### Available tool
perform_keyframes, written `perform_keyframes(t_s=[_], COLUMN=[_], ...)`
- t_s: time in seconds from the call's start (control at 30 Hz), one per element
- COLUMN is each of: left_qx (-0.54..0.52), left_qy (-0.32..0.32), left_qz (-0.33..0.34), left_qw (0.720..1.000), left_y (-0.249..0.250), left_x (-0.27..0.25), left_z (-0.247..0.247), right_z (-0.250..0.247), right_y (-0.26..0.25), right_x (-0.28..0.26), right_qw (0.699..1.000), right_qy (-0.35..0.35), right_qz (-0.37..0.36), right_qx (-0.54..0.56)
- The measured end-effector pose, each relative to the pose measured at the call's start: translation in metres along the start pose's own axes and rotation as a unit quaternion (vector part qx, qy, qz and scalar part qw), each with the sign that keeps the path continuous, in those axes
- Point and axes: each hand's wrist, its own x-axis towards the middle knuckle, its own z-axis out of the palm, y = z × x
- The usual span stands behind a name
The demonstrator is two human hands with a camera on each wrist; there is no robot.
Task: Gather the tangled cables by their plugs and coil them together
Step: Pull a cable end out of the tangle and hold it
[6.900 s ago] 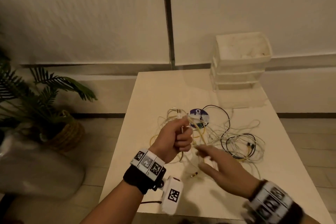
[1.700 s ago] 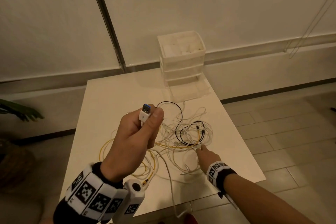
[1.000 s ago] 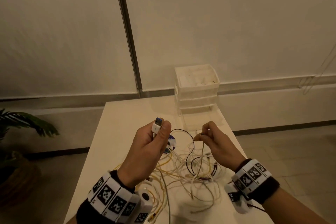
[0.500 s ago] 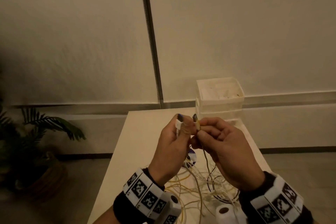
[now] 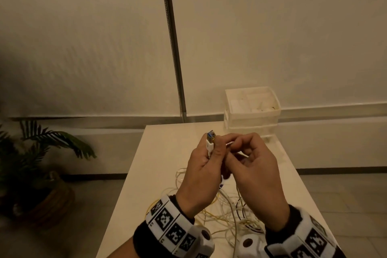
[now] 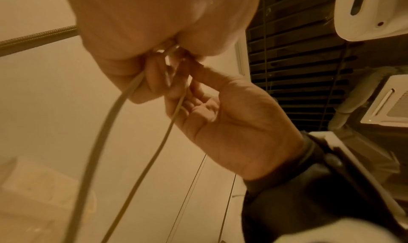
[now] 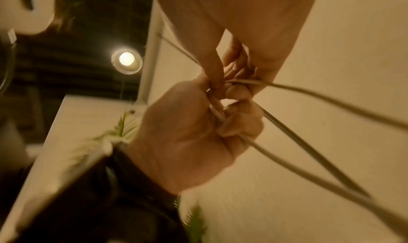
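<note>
My left hand (image 5: 206, 163) is raised over the table and grips a white USB plug (image 5: 210, 141) with a blue tip sticking up past the thumb. The right hand (image 5: 251, 165) is pressed against it, fingers curled, pinching a thin yellowish cable (image 6: 167, 130) right beside the left thumb; that cable's plug is hidden between the fingers. In the right wrist view the left hand (image 7: 194, 133) is a fist around cables (image 7: 298, 173) that hang away from it. The rest of the tangle of white, yellow and black cables (image 5: 222, 216) lies on the table below both wrists.
The white table (image 5: 159, 153) stands against a pale wall. A white stacked drawer unit (image 5: 251, 111) sits at its far right corner. A potted plant in a woven basket (image 5: 41, 174) stands on the floor to the left. Tiled floor lies to the right.
The right hand lifted a thin yellowish cable from the table up to the left hand. Its dark plug, visible half a second ago, is now tucked between the fingers.
</note>
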Motion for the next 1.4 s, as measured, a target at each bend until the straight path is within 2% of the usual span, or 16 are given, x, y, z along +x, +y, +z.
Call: perform_keyframes(t_s=[0.1,0.17,0.23,0.33,0.4,0.47,0.53,0.6,0.7,0.93,1.03,1.2,1.33,1.4], left_qx=[0.049,-0.028,-0.107,-0.082,-0.051,0.017,0.165,0.231,0.239,0.315,0.277,0.105,0.153,0.212], left_qy=[0.079,0.099,0.066,0.028,-0.014,-0.083,-0.144,-0.163,-0.128,-0.125,-0.061,0.06,0.082,0.124], left_qz=[0.037,0.038,0.031,0.038,0.023,0.002,0.013,0.014,-0.011,0.058,0.091,0.109,0.131,0.125], left_qw=[0.995,0.994,0.992,0.996,0.998,0.996,0.976,0.959,0.962,0.939,0.955,0.987,0.976,0.961], left_y=[0.004,0.013,0.023,0.029,0.028,0.027,0.02,0.006,-0.013,-0.012,0.0,0.024,0.026,0.023], left_x=[0.013,0.023,0.025,0.022,0.017,0.01,0.0,-0.006,-0.009,0.004,0.009,0.032,0.026,0.02], left_z=[-0.02,-0.037,-0.051,-0.062,-0.065,-0.061,-0.051,-0.033,-0.016,-0.015,-0.015,-0.032,-0.032,-0.03], right_z=[-0.01,-0.026,-0.046,-0.073,-0.079,-0.077,-0.07,-0.067,-0.061,-0.064,-0.062,-0.058,-0.059,-0.059], right_y=[0.016,0.039,0.062,0.082,0.083,0.073,0.059,0.046,0.029,0.014,0.026,0.07,0.085,0.085], right_x=[-0.01,-0.02,-0.029,-0.039,-0.036,-0.026,-0.013,-0.004,0.005,0.008,0.006,-0.01,-0.017,-0.017], right_qw=[0.991,0.973,0.956,0.929,0.932,0.947,0.96,0.967,0.968,0.967,0.973,0.972,0.973,0.973], right_qy=[-0.102,-0.175,-0.215,-0.235,-0.223,-0.196,-0.175,-0.173,-0.195,-0.22,-0.202,-0.187,-0.172,-0.16], right_qz=[0.007,0.026,0.066,0.101,0.126,0.153,0.164,0.161,0.154,0.122,0.106,0.128,0.142,0.157], right_qx=[-0.088,-0.149,-0.188,-0.266,-0.256,-0.202,-0.141,-0.094,-0.039,-0.042,-0.048,-0.059,-0.064,-0.062])
